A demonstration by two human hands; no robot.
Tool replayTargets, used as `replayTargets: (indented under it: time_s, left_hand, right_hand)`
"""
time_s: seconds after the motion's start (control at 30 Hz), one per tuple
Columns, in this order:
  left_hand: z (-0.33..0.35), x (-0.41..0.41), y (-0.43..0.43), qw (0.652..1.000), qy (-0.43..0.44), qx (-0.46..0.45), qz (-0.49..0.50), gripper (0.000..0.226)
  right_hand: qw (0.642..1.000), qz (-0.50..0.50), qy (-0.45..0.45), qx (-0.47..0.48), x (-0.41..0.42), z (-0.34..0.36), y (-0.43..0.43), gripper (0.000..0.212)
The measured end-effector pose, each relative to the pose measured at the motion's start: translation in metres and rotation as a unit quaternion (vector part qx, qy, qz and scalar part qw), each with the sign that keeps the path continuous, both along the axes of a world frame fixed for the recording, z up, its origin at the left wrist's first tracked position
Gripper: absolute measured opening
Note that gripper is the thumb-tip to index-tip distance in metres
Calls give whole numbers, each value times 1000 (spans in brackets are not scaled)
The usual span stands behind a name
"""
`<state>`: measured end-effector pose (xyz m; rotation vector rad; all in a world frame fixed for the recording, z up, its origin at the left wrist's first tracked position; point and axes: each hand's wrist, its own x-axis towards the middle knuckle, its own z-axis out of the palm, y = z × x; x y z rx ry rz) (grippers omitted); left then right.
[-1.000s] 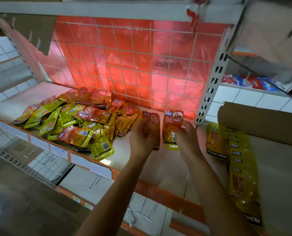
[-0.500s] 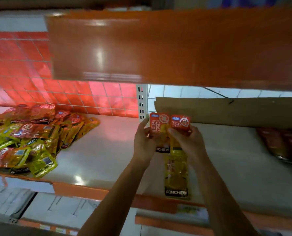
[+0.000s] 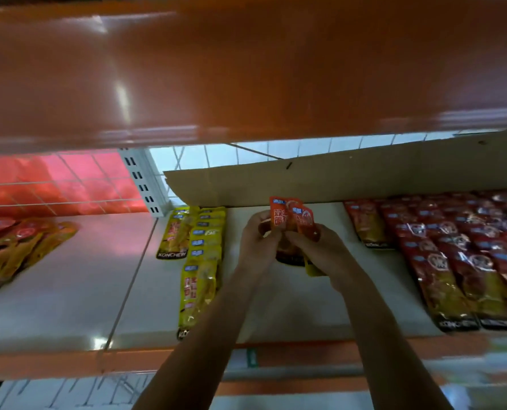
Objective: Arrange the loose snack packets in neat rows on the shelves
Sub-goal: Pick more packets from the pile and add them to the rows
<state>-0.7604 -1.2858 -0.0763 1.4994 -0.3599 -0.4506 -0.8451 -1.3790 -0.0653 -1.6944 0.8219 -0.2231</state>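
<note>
Packets (image 3: 290,216) held at frame centre, gripped together by left hand (image 3: 259,241) and right hand (image 3: 320,250), yellow row (image 3: 200,255) laid centre-left, red rows (image 3: 453,247) at right

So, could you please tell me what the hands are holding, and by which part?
They hold red-topped snack packets: the left hand and right hand pinch them just below their red tops, with the lower ends hanging beneath the hands.
</note>
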Motion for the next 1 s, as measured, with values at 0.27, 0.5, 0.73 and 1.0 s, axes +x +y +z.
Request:
replayTargets:
  time_s: [0.27,0.5,0.73,1.0]
  left_hand:
    - [-5,-37,-62,996,87,27,1,10]
    - [-15,-54,-98,990,95,104,-18,14]
    - [-20,-59,-134,985,55,161,-38,7]
    - [-23,-57,-154,965,-54,254,-40,14]
  right_hand:
    - [992,-112,-64,9,-47,-1,-58,28]
    - [968,-200,-41,-142,-81,-7,-104,33]
    - [943,-258,-30,-207,-104,-6,-134,26]
    - [952,-247,-23,-177,-109,-9,-145,30]
